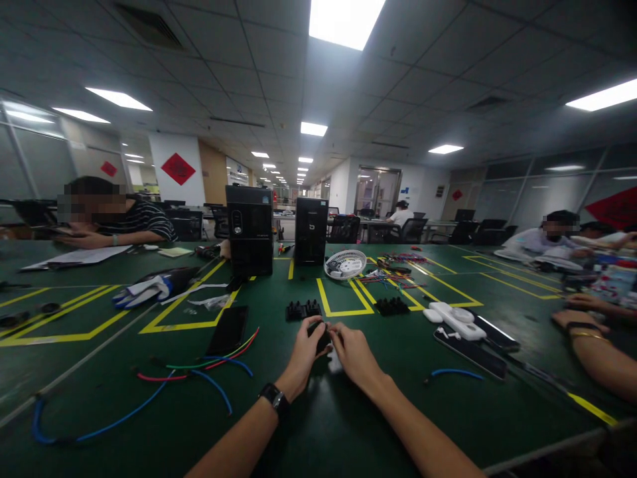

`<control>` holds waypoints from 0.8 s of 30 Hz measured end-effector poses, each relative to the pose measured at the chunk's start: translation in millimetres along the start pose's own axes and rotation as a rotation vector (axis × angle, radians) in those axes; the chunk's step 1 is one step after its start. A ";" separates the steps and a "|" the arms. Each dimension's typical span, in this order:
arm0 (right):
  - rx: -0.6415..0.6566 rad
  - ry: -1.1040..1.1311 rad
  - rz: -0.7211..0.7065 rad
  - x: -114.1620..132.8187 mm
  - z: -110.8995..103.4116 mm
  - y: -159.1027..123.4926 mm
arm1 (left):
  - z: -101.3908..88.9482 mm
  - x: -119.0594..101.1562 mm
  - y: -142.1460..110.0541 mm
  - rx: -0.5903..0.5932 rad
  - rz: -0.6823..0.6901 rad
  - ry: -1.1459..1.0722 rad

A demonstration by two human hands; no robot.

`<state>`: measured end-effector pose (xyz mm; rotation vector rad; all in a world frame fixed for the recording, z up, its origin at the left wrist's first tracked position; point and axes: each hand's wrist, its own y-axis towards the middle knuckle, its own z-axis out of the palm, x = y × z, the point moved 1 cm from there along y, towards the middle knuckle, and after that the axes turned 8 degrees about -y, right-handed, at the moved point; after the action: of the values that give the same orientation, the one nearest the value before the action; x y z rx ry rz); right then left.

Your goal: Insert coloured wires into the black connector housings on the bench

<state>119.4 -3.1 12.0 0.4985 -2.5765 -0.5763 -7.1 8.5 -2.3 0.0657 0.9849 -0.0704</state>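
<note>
My left hand [300, 355] is closed around a small black part [322, 337], thumb on top. My right hand [357, 353] meets it with thumb and fingers pinched at the part's right edge; what they pinch is too small to make out. A wristband with a dark face sits on my left wrist. Just beyond my hands stand black plastic blocks [303, 310], with another black block group [392, 306] to the right. Left of my hands lie a black flat panel [228, 330] and several red, green and blue wires [213, 390].
Two black computer cases [250, 232] stand at the back beside a white basket [345, 265]. Phones [470, 352] and a white charger [455, 318] lie right, near a blue wire [456, 373]. A co-worker's arm [597, 352] rests at the right edge. Gloves [149, 289] lie left.
</note>
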 end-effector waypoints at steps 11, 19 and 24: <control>0.035 -0.008 -0.098 15.1 -0.6 -4.9 | -6.7 -6.1 6.1 -0.143 0.110 0.175; 0.058 0.066 -0.051 14.6 3.8 -9.5 | -15.3 -10.2 13.2 -0.167 0.112 0.112; 0.188 0.122 -0.009 14.5 -6.4 6.4 | -17.9 -2.8 13.1 -0.190 0.124 0.112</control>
<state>109.0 -6.0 25.2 0.5884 -2.5245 -0.2968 -22.3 23.3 -9.6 -0.0440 1.0926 0.1417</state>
